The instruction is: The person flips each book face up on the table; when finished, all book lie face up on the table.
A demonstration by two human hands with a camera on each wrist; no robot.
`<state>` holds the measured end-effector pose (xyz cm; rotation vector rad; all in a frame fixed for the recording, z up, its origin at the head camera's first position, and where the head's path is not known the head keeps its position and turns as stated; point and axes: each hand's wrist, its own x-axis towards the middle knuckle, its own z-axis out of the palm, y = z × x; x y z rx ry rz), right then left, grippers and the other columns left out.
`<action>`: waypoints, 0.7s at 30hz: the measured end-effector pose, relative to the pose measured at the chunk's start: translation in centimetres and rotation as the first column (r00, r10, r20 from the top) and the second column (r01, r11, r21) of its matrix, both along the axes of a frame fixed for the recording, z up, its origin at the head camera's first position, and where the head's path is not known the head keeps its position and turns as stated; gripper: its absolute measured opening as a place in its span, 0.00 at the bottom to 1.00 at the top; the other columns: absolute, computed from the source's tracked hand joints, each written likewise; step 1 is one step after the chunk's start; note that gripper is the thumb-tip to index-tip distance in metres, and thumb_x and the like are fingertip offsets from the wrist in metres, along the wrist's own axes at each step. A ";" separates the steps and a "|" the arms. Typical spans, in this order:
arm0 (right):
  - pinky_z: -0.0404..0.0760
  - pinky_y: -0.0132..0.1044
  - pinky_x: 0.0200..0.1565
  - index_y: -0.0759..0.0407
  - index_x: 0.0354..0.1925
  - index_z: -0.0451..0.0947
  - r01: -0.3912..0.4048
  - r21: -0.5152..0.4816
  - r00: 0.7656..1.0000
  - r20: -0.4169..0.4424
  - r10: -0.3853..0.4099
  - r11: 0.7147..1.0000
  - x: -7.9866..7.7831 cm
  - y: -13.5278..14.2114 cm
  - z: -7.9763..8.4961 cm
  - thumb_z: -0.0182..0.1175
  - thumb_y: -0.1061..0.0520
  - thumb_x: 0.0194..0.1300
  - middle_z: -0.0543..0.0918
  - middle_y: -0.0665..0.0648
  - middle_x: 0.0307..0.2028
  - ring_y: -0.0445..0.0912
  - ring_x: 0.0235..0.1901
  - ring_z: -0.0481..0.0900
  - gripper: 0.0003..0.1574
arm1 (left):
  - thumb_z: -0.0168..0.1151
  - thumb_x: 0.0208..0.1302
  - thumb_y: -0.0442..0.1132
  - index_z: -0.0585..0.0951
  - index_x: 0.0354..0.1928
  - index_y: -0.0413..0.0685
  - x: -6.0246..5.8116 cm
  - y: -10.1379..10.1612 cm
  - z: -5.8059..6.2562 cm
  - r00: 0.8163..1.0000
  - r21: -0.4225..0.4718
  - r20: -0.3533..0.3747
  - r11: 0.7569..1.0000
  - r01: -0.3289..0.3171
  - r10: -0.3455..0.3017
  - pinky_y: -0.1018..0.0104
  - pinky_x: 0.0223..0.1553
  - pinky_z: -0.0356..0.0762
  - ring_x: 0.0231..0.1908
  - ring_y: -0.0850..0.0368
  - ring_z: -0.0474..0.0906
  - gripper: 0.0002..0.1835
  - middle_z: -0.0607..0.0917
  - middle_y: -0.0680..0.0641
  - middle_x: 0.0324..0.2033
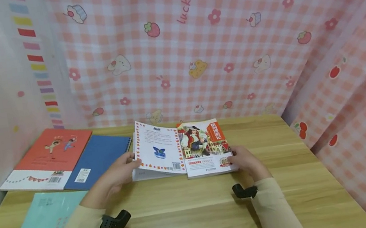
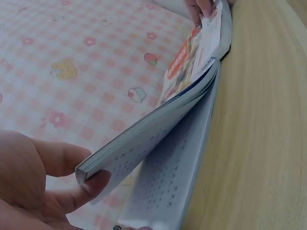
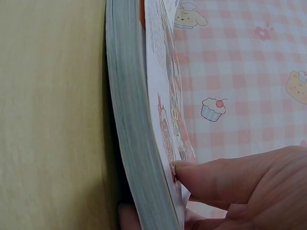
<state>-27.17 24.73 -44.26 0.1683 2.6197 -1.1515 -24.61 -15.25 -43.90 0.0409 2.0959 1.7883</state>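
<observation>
**Both hands on an open paperback, spine up, mid-table**

Nearest the front edge of the light wooden table [image 1: 198, 214], two beige sleeves reach forward, each with a small black camera mount at the wrist. A pale turquoise folder [image 1: 40, 226] lies at the front left corner.

The left hand [image 1: 115, 175] grips the left half of the illustrated paperback book [image 1: 183, 149]: the left wrist view shows its fingers [image 2: 84, 189] curled under the white back cover and a block of pages, lifting them off the lower leaves. The right hand [image 1: 245, 162] pinches the right half; in the right wrist view a thumb tip [image 3: 192, 175] presses on the colourful front cover while another fingertip sits under the page block. Both hands are closed on the book, neither is loose.

The book lies face-down and spread near the middle of the table, slightly towards the back edge. To handle it well, I judge the grip should stay even on both halves, with the thumbs near the outer edges, so the spine does not crease and loose pages do not slip.

Farther left, a dark blue spiral notebook [image 1: 99, 160] and a red-orange picture book [image 1: 51, 157] lie side by side near the back left corner, before the pink checked curtain [image 1: 193, 41].
</observation>
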 end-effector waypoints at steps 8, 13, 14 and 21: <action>0.74 0.51 0.60 0.72 0.71 0.64 -0.002 -0.010 1.000 -0.008 0.002 1.000 -0.2 0.0 -0.1 0.51 0.64 0.75 0.74 0.70 0.63 0.57 0.57 0.74 0.30 | 0.51 0.78 0.39 0.65 0.60 0.37 -0.2 -0.1 -0.2 0.998 0.023 0.038 0.999 -0.044 0.043 0.63 0.42 0.81 0.41 0.53 0.79 0.17 0.80 0.39 0.49; 0.77 0.47 0.55 0.73 0.71 0.65 0.000 -0.024 1.000 -0.010 0.000 1.000 -0.3 0.0 -0.1 0.51 0.65 0.74 0.76 0.70 0.60 0.55 0.53 0.76 0.30 | 0.50 0.79 0.39 0.63 0.60 0.36 -0.4 -0.2 -0.6 0.997 0.042 0.053 0.998 -0.052 0.049 0.56 0.49 0.80 0.44 0.52 0.80 0.17 0.79 0.36 0.52; 0.77 0.46 0.54 0.73 0.71 0.65 -0.001 -0.023 1.000 -0.011 0.001 1.000 -0.3 -0.1 -0.1 0.52 0.65 0.74 0.76 0.70 0.60 0.55 0.52 0.76 0.30 | 0.49 0.79 0.38 0.63 0.59 0.35 -0.5 -0.3 -0.8 0.997 0.051 0.053 0.997 -0.051 0.048 0.53 0.53 0.79 0.46 0.51 0.81 0.17 0.79 0.35 0.53; 0.76 0.49 0.57 0.74 0.71 0.64 -0.006 -0.021 1.000 -0.010 0.005 1.000 0.0 -0.1 -0.2 0.52 0.65 0.74 0.73 0.72 0.63 0.57 0.55 0.75 0.30 | 0.48 0.79 0.33 0.61 0.57 0.32 -1.0 -0.5 -1.6 0.995 0.178 0.095 0.983 -0.047 0.031 0.53 0.52 0.83 0.44 0.46 0.87 0.14 0.84 0.34 0.46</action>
